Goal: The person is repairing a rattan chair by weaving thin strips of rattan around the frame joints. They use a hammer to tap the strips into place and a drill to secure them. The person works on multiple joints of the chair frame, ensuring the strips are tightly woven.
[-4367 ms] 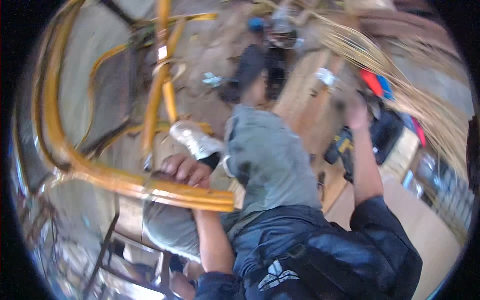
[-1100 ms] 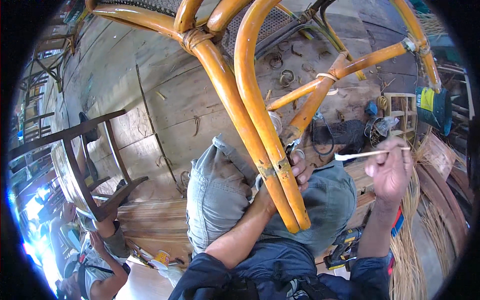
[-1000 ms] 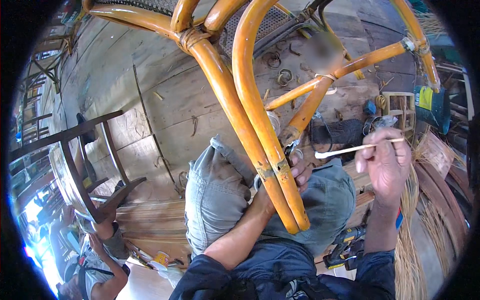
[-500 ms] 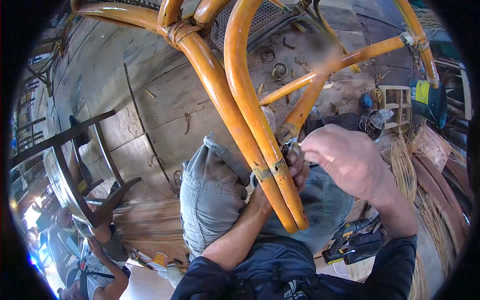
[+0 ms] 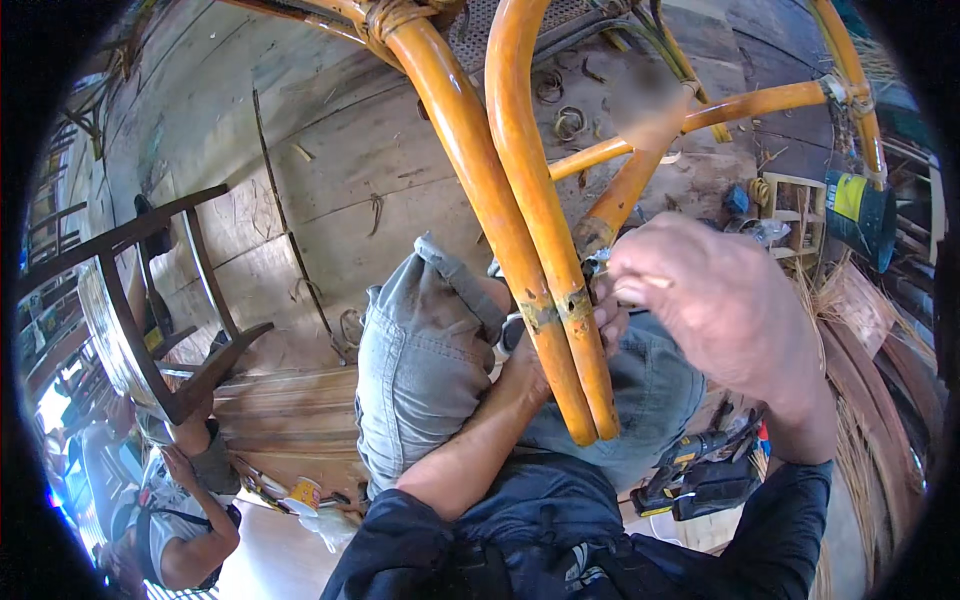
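Note:
An orange rattan frame (image 5: 510, 200) rises in front of me, two of its poles running side by side down to cut ends above my lap. My left hand (image 5: 605, 328) reaches from behind and grips these poles near a joint with a slanting brace (image 5: 625, 190). My right hand (image 5: 725, 310) is closed at the same joint, pinching the end of a thin pale cane strip (image 5: 652, 282). Most of the strip is hidden under my fingers.
A dark wooden chair (image 5: 150, 300) stands at the left on the plank floor. Another person (image 5: 190, 510) sits at the lower left. A cordless drill (image 5: 700, 478) lies by my right leg. Cane bundles (image 5: 865, 400), a small crate (image 5: 790, 205) and a bucket (image 5: 860, 205) are at the right.
My right hand has come in from the right with the cane strip to the joint beside my left hand. The frame now sits closer and higher in view.

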{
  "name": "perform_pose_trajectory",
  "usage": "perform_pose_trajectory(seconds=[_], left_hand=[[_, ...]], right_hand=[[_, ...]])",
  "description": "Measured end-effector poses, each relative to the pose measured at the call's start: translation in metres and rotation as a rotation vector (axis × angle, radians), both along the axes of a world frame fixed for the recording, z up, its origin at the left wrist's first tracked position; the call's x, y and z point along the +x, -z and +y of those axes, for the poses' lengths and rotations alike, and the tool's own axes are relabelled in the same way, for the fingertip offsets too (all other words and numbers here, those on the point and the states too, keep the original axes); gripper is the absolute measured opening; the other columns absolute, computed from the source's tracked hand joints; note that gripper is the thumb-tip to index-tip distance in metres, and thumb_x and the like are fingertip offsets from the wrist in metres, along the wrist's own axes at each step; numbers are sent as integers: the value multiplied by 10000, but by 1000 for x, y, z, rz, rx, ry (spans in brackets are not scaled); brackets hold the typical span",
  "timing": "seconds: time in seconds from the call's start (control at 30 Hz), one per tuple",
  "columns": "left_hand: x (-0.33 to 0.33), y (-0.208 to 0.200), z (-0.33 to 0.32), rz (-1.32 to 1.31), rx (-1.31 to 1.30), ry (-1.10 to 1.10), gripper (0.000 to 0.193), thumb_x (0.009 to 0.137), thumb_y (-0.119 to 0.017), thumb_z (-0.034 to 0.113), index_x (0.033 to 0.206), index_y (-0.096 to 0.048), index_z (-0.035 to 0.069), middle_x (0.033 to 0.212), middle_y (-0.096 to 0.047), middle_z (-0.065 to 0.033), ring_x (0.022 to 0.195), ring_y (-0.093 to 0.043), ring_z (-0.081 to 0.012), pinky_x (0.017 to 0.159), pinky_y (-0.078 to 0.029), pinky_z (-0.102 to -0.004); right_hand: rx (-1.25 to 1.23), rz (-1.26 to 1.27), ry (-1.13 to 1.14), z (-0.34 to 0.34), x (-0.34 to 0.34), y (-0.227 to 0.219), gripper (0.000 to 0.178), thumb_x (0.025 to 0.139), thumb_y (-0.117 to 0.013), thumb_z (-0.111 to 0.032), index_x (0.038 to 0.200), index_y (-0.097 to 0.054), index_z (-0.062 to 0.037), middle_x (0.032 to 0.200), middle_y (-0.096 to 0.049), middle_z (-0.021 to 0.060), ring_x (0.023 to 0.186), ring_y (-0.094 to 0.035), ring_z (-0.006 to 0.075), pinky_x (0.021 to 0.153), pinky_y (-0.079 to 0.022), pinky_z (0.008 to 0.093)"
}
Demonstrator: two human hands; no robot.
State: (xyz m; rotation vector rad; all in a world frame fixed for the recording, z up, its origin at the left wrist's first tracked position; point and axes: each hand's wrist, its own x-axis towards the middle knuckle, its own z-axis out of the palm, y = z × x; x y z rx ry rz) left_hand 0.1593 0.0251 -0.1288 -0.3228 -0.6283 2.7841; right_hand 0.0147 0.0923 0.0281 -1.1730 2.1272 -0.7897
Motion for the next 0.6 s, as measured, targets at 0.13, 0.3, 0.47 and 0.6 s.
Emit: perform_pose_trajectory(seconds=[0.13,0.3,0.47,0.6], left_hand=[[3,5,1,13,6,-30,294,813,-616,302,975,-524,75,786,-523,-53,797,-516,-211,584,-499,-278],[5,11,3,6,50,6,269,821,-592,321,934,-529,85,773,-512,-40,791,-505,-202,600,-485,-286],[-1,0,0,11,-25,-10,272,821,-591,320,922,-515,79,763,-494,-40,772,-511,-203,597,-497,-271],[-3,-2,-2,-3,-13,6,272,821,-591,315,923,-507,77,747,-486,-40,755,-512,-204,589,-495,-262]], right_hand=[[-94,30,80,9,-5,-3,162,852,-549,-197,890,-550,-39,739,-537,75,590,-539,216,539,-432,295],[-167,-198,217,13,2,8,172,864,-535,-206,884,-550,-36,733,-542,70,588,-541,195,546,-433,287],[-148,-38,147,15,-6,21,93,802,-566,-25,886,-530,-45,779,-559,101,682,-591,280,595,-476,333],[-184,61,127,21,-7,25,110,857,-543,-135,893,-560,-33,740,-554,71,552,-527,160,522,-433,268]])
